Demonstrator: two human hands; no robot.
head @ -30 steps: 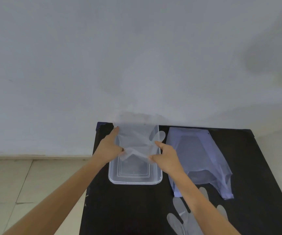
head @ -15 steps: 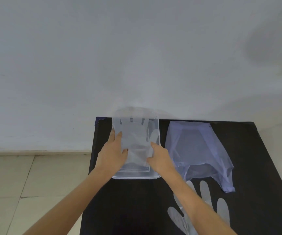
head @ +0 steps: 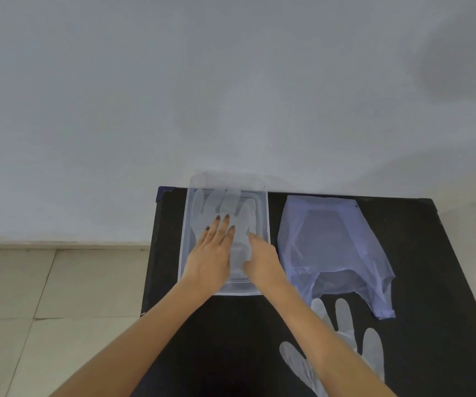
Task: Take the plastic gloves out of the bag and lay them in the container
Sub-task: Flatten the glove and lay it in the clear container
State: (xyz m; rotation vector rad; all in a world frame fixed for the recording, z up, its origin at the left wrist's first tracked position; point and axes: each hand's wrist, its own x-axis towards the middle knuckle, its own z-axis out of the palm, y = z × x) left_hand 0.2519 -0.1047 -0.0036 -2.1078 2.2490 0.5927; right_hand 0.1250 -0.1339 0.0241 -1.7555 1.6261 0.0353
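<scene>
Your left hand [head: 211, 260] lies flat and open, pressing a clear plastic glove [head: 238, 224] into the transparent rectangular container [head: 265, 224] at the black table's [head: 431, 282] far-left edge. Your right hand [head: 262, 263] rests loosely open on that glove. The pale blue plastic bag [head: 331, 245] lies just right of the container, and another clear glove [head: 345, 325] lies near the front edge under your right forearm.

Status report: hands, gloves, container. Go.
Left hand flat on glove in container. Right hand at its edge. Second glove on table, near bag. Nothing obstructing.
</scene>
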